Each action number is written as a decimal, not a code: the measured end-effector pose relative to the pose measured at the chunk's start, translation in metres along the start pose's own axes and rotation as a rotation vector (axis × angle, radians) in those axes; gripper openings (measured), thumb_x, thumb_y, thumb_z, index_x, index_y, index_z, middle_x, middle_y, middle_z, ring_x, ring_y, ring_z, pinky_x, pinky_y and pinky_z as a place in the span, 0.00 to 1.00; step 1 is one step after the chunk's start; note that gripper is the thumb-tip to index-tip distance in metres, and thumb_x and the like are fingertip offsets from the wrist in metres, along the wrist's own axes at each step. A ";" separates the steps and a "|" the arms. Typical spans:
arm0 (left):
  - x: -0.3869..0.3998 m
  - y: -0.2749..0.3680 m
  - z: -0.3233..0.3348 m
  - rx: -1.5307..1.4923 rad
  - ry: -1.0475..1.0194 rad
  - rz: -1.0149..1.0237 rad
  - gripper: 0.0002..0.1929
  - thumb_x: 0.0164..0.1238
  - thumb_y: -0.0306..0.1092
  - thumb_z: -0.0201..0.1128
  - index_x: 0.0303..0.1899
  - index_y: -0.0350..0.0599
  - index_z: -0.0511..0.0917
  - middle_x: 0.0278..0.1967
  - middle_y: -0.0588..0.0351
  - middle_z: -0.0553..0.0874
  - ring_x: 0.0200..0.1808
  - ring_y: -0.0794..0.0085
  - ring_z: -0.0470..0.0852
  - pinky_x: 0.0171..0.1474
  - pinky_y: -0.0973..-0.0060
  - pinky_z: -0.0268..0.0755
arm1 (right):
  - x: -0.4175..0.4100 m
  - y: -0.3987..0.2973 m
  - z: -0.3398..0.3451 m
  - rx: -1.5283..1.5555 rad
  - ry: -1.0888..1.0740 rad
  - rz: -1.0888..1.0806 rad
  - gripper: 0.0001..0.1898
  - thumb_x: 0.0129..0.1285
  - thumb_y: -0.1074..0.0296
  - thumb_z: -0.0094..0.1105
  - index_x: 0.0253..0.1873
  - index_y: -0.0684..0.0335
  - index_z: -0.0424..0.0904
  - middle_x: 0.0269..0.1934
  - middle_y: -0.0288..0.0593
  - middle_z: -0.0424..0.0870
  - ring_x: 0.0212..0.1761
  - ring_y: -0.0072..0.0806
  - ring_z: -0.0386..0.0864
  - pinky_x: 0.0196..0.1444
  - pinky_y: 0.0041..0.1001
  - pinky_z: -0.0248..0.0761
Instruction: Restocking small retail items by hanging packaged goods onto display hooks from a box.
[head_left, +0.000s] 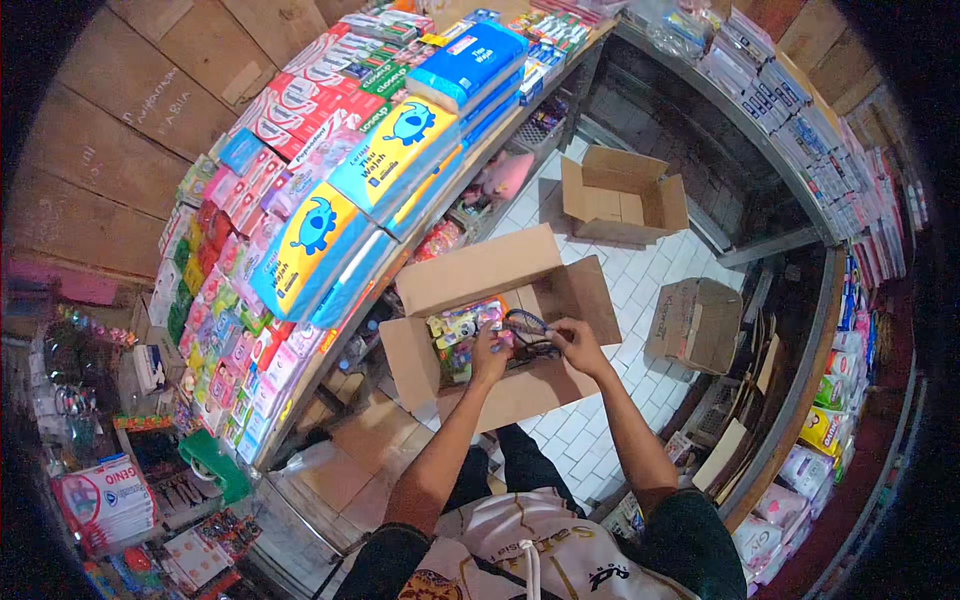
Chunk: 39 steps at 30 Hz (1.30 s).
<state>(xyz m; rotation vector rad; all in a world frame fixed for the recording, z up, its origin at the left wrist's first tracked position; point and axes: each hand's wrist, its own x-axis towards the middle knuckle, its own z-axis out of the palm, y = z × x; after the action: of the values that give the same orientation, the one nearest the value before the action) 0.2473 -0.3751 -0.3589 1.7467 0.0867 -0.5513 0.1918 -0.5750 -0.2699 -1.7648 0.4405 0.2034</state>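
An open cardboard box (487, 274) with its flaps spread stands before me, holding colourful printed packets (457, 330). My right hand (581, 346) is over the box's right side, its fingers pinching a dark blue, loop-shaped item (527, 321) that looks like a hair band. Other dark strips hang just below that hand, too small to make out. My left hand (491, 358) is inside the box opening with fingers bent beside the packets. Whether it grips one of them is hidden.
On the left, a long shelf carries blue-and-yellow tissue packs (315, 232) and toothpaste boxes (292, 112). Two more open cartons, one farther off (622, 199) and one at right (694, 326), sit on the white tiled floor (577, 431). Stocked shelving (817, 270) curves along the right.
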 end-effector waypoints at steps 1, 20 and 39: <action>0.001 0.005 -0.005 0.001 0.010 0.014 0.29 0.61 0.30 0.68 0.64 0.46 0.69 0.45 0.49 0.82 0.44 0.66 0.82 0.41 0.73 0.78 | -0.003 -0.008 0.003 0.001 -0.003 -0.017 0.09 0.66 0.70 0.62 0.42 0.71 0.82 0.33 0.36 0.80 0.34 0.17 0.75 0.37 0.22 0.70; 0.012 0.009 0.011 -1.009 0.078 -0.728 0.19 0.69 0.45 0.58 0.55 0.46 0.74 0.59 0.50 0.75 0.59 0.62 0.75 0.65 0.64 0.66 | 0.010 0.037 0.050 -0.290 0.144 -0.233 0.08 0.66 0.70 0.57 0.46 0.67 0.79 0.40 0.52 0.81 0.46 0.45 0.77 0.50 0.36 0.70; 0.016 -0.012 0.025 -1.139 0.082 -0.749 0.21 0.67 0.41 0.64 0.57 0.45 0.73 0.62 0.55 0.73 0.65 0.63 0.67 0.67 0.63 0.61 | 0.036 0.043 0.059 -0.283 0.144 -0.141 0.13 0.62 0.63 0.62 0.40 0.69 0.81 0.32 0.58 0.82 0.34 0.52 0.81 0.38 0.40 0.73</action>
<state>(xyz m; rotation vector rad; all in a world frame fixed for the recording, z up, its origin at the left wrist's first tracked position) 0.2495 -0.3993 -0.3800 0.5653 0.9475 -0.7491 0.2132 -0.5328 -0.3359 -2.0893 0.4036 0.0391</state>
